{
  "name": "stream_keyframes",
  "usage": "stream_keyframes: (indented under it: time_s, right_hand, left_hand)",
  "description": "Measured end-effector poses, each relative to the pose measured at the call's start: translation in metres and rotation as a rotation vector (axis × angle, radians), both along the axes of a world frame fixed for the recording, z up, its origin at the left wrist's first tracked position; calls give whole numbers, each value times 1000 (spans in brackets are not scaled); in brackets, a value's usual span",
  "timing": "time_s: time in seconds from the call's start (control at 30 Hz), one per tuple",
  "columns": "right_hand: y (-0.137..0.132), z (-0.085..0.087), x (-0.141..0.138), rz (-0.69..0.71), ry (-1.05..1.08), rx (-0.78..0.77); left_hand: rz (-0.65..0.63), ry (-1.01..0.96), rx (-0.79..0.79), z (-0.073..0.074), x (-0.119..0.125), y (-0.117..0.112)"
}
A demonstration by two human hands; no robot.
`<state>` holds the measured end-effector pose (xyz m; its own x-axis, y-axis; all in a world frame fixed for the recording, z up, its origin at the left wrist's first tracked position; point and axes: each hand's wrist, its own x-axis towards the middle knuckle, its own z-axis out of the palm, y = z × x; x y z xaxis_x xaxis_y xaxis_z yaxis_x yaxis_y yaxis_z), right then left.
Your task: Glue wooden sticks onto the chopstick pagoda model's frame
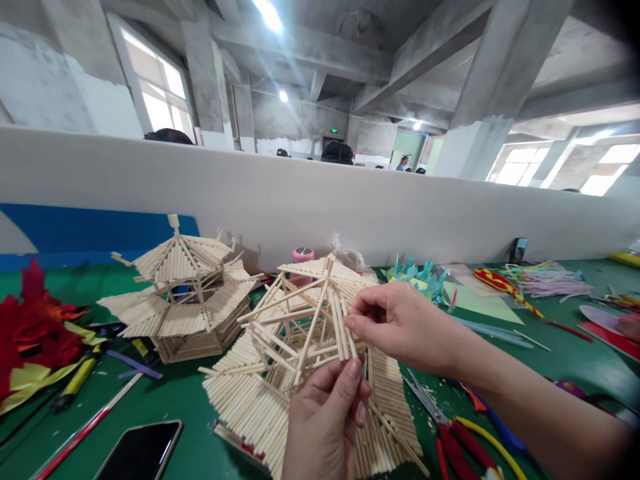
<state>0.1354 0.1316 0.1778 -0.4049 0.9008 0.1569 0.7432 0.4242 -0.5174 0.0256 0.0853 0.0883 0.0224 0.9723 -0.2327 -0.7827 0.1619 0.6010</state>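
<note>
Stick pavilion between both hands (fingertips touching).

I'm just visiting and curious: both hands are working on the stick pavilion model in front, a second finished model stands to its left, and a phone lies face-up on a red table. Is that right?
Nearly. The table is green, not red, as the head view shows. The rest holds: the left hand and right hand work on the front stick pavilion model, the second model stands to its left, and the phone lies face-up.

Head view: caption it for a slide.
Both hands, left hand and right hand, pinch sticks on an unfinished stick pavilion.
</note>
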Motion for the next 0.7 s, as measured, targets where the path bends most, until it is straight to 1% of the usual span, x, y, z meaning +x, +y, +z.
stream_keyframes:
  time_s: [0.2,0.43,0.7]
  right_hand:
    - [-5,-2,-1,-4,13,-3]
    - [-6,-4,-2,-16,42,36]
    - [-7,-7,-3,-24,80,41]
  left_hand:
    - [23,-20,-18,2,1,1]
    - [-15,-27,-10,-2,0,2]
    - [-1,-28,-2,-3,0,1]
